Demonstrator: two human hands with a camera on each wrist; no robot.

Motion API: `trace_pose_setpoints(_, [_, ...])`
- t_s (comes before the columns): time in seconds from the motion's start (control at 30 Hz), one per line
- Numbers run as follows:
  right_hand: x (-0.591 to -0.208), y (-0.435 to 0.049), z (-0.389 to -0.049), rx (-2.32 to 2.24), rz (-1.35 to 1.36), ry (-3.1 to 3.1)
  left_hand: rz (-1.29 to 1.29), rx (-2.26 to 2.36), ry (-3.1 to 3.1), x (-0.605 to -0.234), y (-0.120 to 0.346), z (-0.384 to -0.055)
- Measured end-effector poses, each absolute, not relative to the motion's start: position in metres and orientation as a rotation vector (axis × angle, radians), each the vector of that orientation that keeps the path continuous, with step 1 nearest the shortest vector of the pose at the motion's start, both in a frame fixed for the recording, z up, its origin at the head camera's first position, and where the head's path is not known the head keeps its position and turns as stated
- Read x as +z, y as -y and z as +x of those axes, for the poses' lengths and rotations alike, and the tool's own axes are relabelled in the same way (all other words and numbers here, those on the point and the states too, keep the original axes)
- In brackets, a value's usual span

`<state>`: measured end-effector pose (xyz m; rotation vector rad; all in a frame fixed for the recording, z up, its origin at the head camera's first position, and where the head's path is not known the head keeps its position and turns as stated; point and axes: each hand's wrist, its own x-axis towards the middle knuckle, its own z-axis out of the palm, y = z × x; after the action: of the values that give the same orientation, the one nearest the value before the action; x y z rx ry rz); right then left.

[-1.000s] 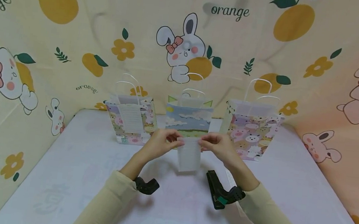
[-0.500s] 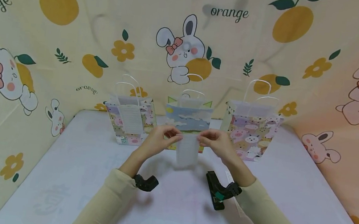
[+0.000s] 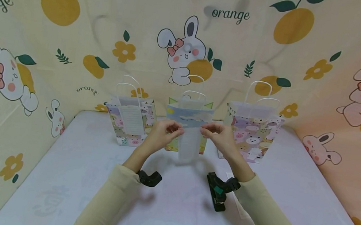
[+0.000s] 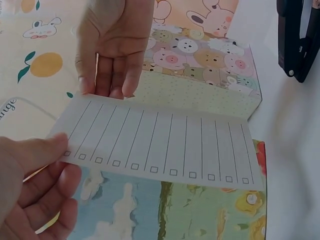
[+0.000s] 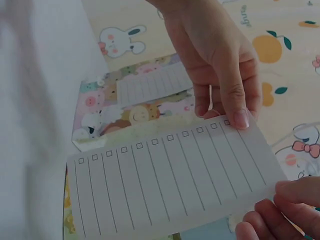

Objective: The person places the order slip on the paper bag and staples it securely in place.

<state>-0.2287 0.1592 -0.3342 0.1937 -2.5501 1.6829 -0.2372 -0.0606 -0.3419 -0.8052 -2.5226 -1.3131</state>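
A ruled checklist slip [image 3: 188,146] hung between two hands.
Nearest, a black stapler [image 3: 219,206] lay at five o'clock from the slip. The left hand [image 3: 162,134] and right hand [image 3: 221,138] each pinched one upper corner, thumb nearly closed against fingertips. A likely fault was skew, caused by either pinch slackening or rising. Just beyond, at twelve, stood a landscape-print gift bag [image 3: 190,116]; contact could not be told. An animal-print gift bag [image 3: 120,132] bearing a similar slip [image 3: 132,121] stood near nine, a second animal-print bag [image 3: 252,136] near three. The white-covered table [image 3: 169,221] ended at a rabbit-and-orange cloth [image 3: 92,37] walling the back and sides.
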Motion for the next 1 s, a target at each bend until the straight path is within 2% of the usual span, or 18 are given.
trace_pose_setpoints(1.0, [-0.324, -0.155, -0.254, 1.523, 0.377, 2.218, -0.746, -1.214, 2.497, -0.326, 0.055, -0.260])
